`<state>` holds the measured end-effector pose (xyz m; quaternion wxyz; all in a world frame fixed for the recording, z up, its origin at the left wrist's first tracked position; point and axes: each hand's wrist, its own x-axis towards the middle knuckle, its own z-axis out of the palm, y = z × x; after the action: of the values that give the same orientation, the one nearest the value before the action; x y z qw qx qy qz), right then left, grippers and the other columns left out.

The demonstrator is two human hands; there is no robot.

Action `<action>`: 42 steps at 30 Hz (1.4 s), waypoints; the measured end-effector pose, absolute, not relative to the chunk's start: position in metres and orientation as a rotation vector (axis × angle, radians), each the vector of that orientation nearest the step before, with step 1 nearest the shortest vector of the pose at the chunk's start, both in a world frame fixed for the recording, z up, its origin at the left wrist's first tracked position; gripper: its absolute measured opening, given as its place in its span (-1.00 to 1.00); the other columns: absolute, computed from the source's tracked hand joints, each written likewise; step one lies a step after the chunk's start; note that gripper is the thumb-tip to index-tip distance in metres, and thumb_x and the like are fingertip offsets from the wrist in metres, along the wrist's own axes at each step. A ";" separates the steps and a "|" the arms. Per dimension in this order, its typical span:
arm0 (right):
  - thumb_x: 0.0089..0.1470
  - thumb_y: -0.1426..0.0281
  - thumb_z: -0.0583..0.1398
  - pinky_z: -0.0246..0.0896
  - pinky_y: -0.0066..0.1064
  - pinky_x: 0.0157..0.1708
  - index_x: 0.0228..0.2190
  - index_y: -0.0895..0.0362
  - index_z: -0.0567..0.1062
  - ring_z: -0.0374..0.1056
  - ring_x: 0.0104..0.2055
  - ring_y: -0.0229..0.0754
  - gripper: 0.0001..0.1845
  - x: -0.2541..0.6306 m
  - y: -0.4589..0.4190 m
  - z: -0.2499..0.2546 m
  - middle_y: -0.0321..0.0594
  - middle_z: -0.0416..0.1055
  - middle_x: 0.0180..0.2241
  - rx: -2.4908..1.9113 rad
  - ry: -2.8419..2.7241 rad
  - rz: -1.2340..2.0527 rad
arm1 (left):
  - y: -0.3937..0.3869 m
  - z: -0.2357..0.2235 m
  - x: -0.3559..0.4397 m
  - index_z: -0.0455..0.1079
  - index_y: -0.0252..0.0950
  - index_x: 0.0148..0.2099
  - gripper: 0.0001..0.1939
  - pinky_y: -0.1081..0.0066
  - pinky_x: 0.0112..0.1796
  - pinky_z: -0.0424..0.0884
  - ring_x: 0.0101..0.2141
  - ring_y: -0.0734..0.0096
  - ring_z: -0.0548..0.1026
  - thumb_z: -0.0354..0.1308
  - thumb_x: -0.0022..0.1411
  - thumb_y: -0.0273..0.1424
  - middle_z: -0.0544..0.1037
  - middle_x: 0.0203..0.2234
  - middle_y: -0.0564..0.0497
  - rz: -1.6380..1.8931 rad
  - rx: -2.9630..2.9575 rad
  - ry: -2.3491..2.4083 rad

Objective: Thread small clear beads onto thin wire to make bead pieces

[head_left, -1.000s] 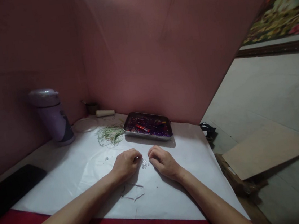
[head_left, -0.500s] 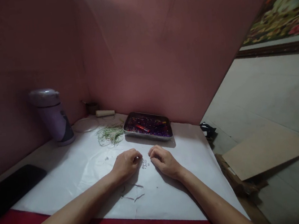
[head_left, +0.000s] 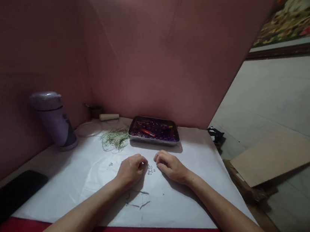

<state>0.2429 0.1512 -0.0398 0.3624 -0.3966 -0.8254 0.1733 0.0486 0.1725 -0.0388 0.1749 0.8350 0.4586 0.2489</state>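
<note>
A small cluster of clear beads (head_left: 150, 169) lies on the white sheet (head_left: 182, 203) between my two hands. To its left, my left hand (head_left: 131, 168) rests low with the fingers curled and the thumb and forefinger pinched together. My right hand (head_left: 170, 166) is curled the same way just right of the beads, with its fingertips facing the left hand across a narrow gap. Anything held in either pinch is too small or hidden to make out. A few more clear beads (head_left: 110, 164) sit apart, left of my left hand.
Behind the hands stands a metal tray (head_left: 155, 142) with purple beads and a red tool (head_left: 148, 132). Tangled green thread (head_left: 115, 139), a purple bottle (head_left: 56, 122), a pale roll (head_left: 109, 116) and a black flat object (head_left: 18, 196) lie leftward. Pink panels (head_left: 148, 64) close the back.
</note>
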 end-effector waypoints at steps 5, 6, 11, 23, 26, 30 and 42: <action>-0.08 0.64 0.03 0.15 -0.39 -0.27 -0.52 0.11 0.28 0.24 -0.32 -0.24 -0.81 0.242 0.151 -0.039 -0.26 0.31 -0.37 -1.032 -2.122 0.445 | 0.172 -0.039 0.048 0.45 -0.24 -0.33 -0.79 0.44 -0.35 0.23 -0.38 0.40 0.42 -0.01 0.07 -0.51 0.49 -0.43 0.03 0.714 2.394 1.289; -0.07 0.64 0.03 0.15 -0.39 -0.28 -0.52 0.11 0.28 0.24 -0.32 -0.24 -0.81 0.241 0.151 -0.039 -0.25 0.31 -0.37 -1.035 -2.122 0.444 | 0.172 -0.039 0.048 0.45 -0.24 -0.33 -0.79 0.44 -0.36 0.23 -0.38 0.39 0.42 -0.01 0.07 -0.51 0.49 -0.43 0.03 0.716 2.397 1.291; -0.06 0.64 0.04 0.15 -0.39 -0.27 -0.51 0.11 0.27 0.24 -0.31 -0.24 -0.81 0.239 0.149 -0.038 -0.25 0.30 -0.37 -1.037 -2.131 0.425 | 0.172 -0.040 0.048 0.45 -0.24 -0.33 -0.78 0.45 -0.35 0.23 -0.38 0.40 0.42 -0.02 0.07 -0.52 0.49 -0.42 0.03 0.725 2.403 1.290; -0.07 0.63 0.05 0.14 -0.40 -0.27 -0.51 0.11 0.28 0.23 -0.32 -0.24 -0.82 0.236 0.148 -0.040 -0.25 0.30 -0.37 -1.046 -2.108 0.409 | 0.172 -0.040 0.048 0.45 -0.24 -0.32 -0.79 0.45 -0.36 0.23 -0.37 0.40 0.42 0.00 0.07 -0.52 0.49 -0.42 0.03 0.722 2.403 1.298; -0.09 0.64 0.04 0.14 -0.40 -0.29 -0.53 0.11 0.27 0.23 -0.33 -0.24 -0.81 0.238 0.149 -0.040 -0.25 0.29 -0.38 -1.031 -2.090 0.433 | 0.172 -0.040 0.048 0.45 -0.24 -0.32 -0.79 0.46 -0.34 0.23 -0.37 0.40 0.42 0.00 0.07 -0.51 0.50 -0.42 0.04 0.721 2.395 1.290; -0.11 0.64 0.03 0.14 -0.40 -0.29 -0.54 0.11 0.27 0.23 -0.32 -0.24 -0.81 0.241 0.151 -0.040 -0.25 0.30 -0.38 -1.023 -2.098 0.447 | 0.172 -0.040 0.048 0.45 -0.23 -0.33 -0.79 0.45 -0.34 0.23 -0.37 0.39 0.42 0.00 0.08 -0.50 0.49 -0.42 0.03 0.709 2.392 1.292; -0.09 0.64 0.04 0.14 -0.39 -0.28 -0.53 0.11 0.27 0.24 -0.31 -0.23 -0.81 0.240 0.150 -0.039 -0.25 0.30 -0.37 -1.041 -2.112 0.431 | 0.172 -0.041 0.048 0.45 -0.24 -0.33 -0.80 0.46 -0.37 0.23 -0.39 0.42 0.42 0.01 0.08 -0.51 0.49 -0.43 0.05 0.734 2.404 1.293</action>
<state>0.2399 0.1500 -0.0389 0.3653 -0.4049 -0.8212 0.1678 0.0480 0.1722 -0.0407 0.1568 0.8400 0.4518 0.2563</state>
